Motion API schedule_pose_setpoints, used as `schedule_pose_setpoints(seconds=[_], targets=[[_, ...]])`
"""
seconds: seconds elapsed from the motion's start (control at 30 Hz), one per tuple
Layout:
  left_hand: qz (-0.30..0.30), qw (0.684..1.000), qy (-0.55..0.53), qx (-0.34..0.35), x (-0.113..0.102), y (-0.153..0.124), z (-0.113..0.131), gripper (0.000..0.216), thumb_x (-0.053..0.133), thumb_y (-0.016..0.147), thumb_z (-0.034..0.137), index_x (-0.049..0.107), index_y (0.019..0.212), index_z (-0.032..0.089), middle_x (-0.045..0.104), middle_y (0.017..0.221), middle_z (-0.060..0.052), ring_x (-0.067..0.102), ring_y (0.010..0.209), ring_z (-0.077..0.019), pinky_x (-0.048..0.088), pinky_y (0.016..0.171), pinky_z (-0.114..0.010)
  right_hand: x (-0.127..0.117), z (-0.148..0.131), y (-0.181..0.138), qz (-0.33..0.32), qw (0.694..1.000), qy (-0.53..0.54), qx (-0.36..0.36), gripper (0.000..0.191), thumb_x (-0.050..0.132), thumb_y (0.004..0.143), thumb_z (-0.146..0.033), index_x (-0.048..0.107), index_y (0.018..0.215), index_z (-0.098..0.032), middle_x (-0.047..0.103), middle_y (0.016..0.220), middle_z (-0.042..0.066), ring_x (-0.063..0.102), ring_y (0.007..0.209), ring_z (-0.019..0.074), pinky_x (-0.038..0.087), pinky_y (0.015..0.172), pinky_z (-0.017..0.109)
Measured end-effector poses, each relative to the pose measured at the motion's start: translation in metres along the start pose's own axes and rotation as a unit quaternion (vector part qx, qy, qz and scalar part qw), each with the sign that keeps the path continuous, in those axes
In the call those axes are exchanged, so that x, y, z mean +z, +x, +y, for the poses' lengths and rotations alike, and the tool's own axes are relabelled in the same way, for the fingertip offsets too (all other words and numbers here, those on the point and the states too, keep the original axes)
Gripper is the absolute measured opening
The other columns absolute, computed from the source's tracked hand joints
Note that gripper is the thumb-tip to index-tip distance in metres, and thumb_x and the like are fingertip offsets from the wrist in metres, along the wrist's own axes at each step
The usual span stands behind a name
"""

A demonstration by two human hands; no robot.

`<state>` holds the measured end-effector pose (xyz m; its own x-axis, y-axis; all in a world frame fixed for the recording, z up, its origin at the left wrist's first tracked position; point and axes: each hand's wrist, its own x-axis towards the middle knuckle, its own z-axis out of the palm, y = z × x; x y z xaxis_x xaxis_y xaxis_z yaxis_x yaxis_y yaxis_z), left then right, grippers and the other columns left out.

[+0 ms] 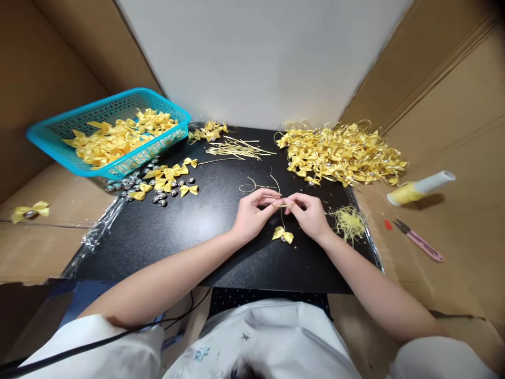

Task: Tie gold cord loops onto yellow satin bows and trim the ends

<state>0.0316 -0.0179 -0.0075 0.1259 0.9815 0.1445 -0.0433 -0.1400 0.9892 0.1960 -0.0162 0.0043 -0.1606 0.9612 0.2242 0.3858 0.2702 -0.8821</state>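
At the middle of the black table, my left hand (258, 210) and my right hand (305, 213) meet, fingertips pinched on a thin gold cord (283, 217). Loose ends of the cord stick up and curl on the table beyond my fingers. Below my hands the cord runs down to a yellow ribbon bow (283, 235) with a small silver bell at its centre, lying on the table. Exactly how the cord is looped between my fingertips is too small to make out.
A blue basket (185, 118) of yellow bows stands back left, beside silver bells (161, 196). Cut gold cords (239, 149) lie at the back. Finished-looking bows (343, 152) are heaped back right. Thread scraps (349, 223), pink snips (424, 245) and a thread cone (418, 190) are at right.
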Motion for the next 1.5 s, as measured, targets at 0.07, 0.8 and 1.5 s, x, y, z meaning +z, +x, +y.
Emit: schedule_pose_setpoints(seconds=[0.07, 0.8, 1.5], targets=[[0.001, 1.0, 0.01, 0.009, 0.0, 0.0, 0.001, 0.018, 0.072, 0.078, 0.029, 0.067, 0.09, 0.016, 0.076, 0.087, -0.006, 0.073, 0.084, -0.0177, 0.056, 0.081, -0.028, 0.0, 0.0, 0.0, -0.001, 1.0, 0.017, 0.015, 0.022, 0.058, 0.083, -0.032, 0.066, 0.068, -0.017, 0.065, 0.056, 0.001, 0.059, 0.054, 0.0136, 0.046, 0.058, 0.025], [-0.013, 0.999, 0.026, -0.021, -0.001, 0.001, 0.004, 0.016, 0.071, 0.079, 0.031, 0.07, 0.086, 0.017, 0.076, 0.087, -0.005, 0.073, 0.082, -0.0178, 0.056, 0.078, -0.026, -0.002, -0.007, -0.003, -0.017, 0.998, 0.041, 0.047, 0.017, 0.062, 0.08, -0.029, 0.069, 0.069, -0.017, 0.066, 0.056, 0.001, 0.058, 0.053, 0.0124, 0.046, 0.056, 0.025], [-0.01, 0.993, -0.085, -0.078, 0.007, -0.004, 0.01, 0.024, 0.071, 0.078, 0.037, 0.066, 0.087, 0.016, 0.077, 0.089, -0.007, 0.073, 0.092, -0.0212, 0.056, 0.087, -0.033, -0.002, -0.009, -0.014, 0.024, 0.999, 0.027, 0.017, 0.025, 0.061, 0.081, -0.029, 0.07, 0.06, -0.019, 0.067, 0.056, 0.001, 0.059, 0.054, 0.0137, 0.047, 0.06, 0.027]])
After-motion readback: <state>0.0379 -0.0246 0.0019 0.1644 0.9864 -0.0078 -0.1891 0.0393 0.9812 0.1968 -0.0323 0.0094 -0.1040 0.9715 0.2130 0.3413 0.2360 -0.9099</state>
